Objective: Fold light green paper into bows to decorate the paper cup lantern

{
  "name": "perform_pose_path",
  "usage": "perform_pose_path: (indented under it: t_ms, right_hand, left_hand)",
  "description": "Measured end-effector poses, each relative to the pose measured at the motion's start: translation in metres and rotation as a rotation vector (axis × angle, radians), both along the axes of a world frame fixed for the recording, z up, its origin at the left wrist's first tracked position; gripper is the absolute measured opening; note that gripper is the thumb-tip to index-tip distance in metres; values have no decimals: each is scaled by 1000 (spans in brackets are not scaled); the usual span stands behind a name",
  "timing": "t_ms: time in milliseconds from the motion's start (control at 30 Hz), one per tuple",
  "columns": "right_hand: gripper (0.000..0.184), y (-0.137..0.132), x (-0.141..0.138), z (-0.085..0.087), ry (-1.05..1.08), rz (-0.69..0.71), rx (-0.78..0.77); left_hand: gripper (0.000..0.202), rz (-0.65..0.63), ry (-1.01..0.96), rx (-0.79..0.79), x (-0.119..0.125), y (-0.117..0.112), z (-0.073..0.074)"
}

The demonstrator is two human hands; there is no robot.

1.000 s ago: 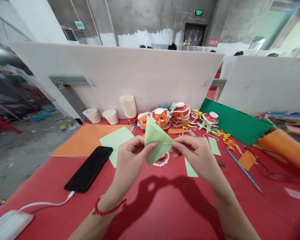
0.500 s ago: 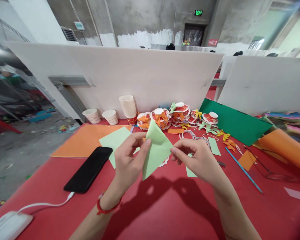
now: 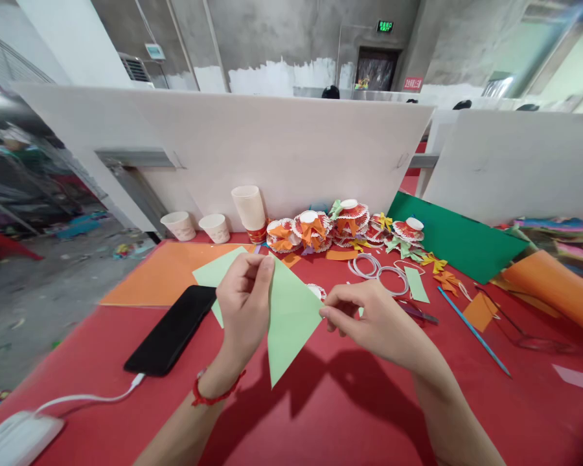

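A light green sheet of paper [image 3: 291, 317], folded to a triangular shape, is held up above the red table [image 3: 291, 427]. My left hand [image 3: 245, 298] pinches it along its left edge near the top, thumb on the near side. At the right corner, my right hand [image 3: 364, 317] has the paper between thumb and index finger. Scissors [image 3: 418, 312] lie just behind my right hand, partly hidden by it. Another green sheet [image 3: 216, 266] rests on the table behind my left hand.
A black phone [image 3: 172, 330] with a charging cable lies left. Paper cups [image 3: 214, 228] and several frilled cup crafts [image 3: 313, 228] stand before the white partition [image 3: 252, 142]. A blue pencil [image 3: 473, 331], a coil of white tubing [image 3: 369, 265] and an orange sheet [image 3: 150, 275] are also around.
Both hands have come slightly lower and to the left with the green paper. It now faces me more fully, and more of the scissors shows.
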State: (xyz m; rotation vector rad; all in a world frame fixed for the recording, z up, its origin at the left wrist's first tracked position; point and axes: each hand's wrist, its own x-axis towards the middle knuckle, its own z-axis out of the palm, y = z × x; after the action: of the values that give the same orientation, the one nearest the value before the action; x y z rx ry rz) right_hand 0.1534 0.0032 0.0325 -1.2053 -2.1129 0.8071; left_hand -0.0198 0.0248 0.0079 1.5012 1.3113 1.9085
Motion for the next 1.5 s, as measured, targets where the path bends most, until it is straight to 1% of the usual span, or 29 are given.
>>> perform_pose_path:
  t_ms: [100,167,200,267,300,367,400,433,467,500,600,633,667,767,800,833,933,1033,1167,1233,1300,1367,1433,1500]
  right_hand:
    - [20,1,0,-1,-22,-5,-6]
    - [19,2,0,-1,-2,-21,-17]
    - [18,3,0,-1,24,-32,-19]
    - [19,4,1,0,115,-73,-8]
    - [19,5,2,0,169,-105,4]
    - [19,6,4,1,260,-170,29]
    - [19,6,4,1,292,-195,36]
    - [19,6,5,1,314,-204,34]
    - [19,6,5,2,330,-200,26]
    - [19,6,5,1,345,-184,12]
    - [19,6,4,0,391,-148,-21]
    - [18,7,4,0,407,-159,-16]
    - [18,7,5,-1,428,-185,-2]
    - [16,10,8,-2,508,-302,50]
    - [15,11,9,-2,533,-336,65]
    - [15,11,9,-2,551,-363,80]
    - [15,12,10,-1,557,-408,128]
    - [15,12,10,-1,534,-440,164]
    - [14,13,14,-3,420,-531,229]
    - [14,13,17,-2,366,-573,259]
    - [14,13,20,-1,358,-598,276]
    - [14,13,22,1,365,-591,272]
    - [14,13,22,2,381,-555,248]
    - [14,14,21,2,411,-523,222]
  left_hand:
    - [11,89,52,160,2,0,-6]
    - [7,64,39,193,4,-1,-6]
    - [11,12,7,177,5,-2,-5]
    - [20,-153,-89,78,7,-3,-2]
    - [23,-256,-135,-3,7,-4,0]
    - [21,-433,-193,-189,6,-6,2]
    - [18,-484,-203,-272,5,-7,3]
    - [17,-499,-203,-332,4,-8,3]
    - [18,-477,-196,-360,4,-9,3]
    - [21,-421,-184,-356,4,-10,3]
    - [19,-218,-134,-266,5,-11,3]
    - [17,-192,-124,-252,6,-11,3]
    - [15,-209,-118,-256,7,-11,4]
    - [15,-355,-97,-323,7,-11,5]
    - [15,-377,-84,-343,7,-11,5]
    - [18,-371,-72,-360,6,-11,5]
    - [35,-322,-42,-403,4,-10,5]
    - [45,-377,37,-433,2,-9,5]
    - [36,-464,182,-453,-4,-6,9]
    - [34,-458,209,-441,-9,-4,12]
    - [31,-441,200,-403,-12,-2,14]
    - [22,-445,172,-366,-14,0,13]
    - [15,-458,149,-358,-11,2,9]
    - [18,-475,156,-397,-7,4,5]
